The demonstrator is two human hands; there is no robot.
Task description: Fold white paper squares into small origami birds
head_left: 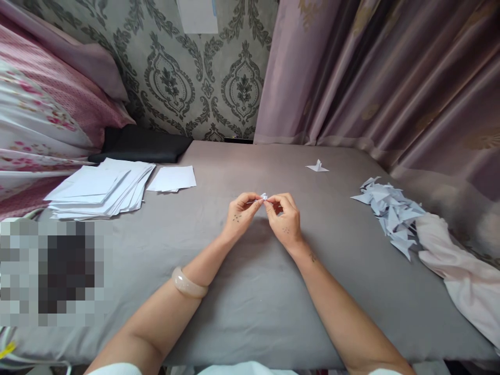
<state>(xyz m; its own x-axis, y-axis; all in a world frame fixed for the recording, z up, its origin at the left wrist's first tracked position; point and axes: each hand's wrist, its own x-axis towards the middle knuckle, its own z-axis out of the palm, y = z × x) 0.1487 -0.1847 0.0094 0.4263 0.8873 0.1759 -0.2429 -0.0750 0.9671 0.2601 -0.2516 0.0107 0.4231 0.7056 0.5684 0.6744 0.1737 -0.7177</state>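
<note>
Between my fingertips, over the middle of the grey cloth, is a small folded white paper (264, 196); most of it is hidden by the fingers. My left hand (242, 212) pinches it from the left with thumb and index finger. From the right, my right hand (284, 216) pinches the same paper, thumb and index finger closed on it. The two hands nearly meet at the fingertips. Beyond them, to the right, a folded paper crane (318, 166) stands on the cloth.
A pile of paper cranes (392, 208) lies at the right, against a pale cloth (449, 250). Stacked white paper sheets (97, 190) are at the left, beside a smaller stack of paper squares (172, 178). Behind them lies a black folded item (144, 144). Curtains (351, 73) hang along the right.
</note>
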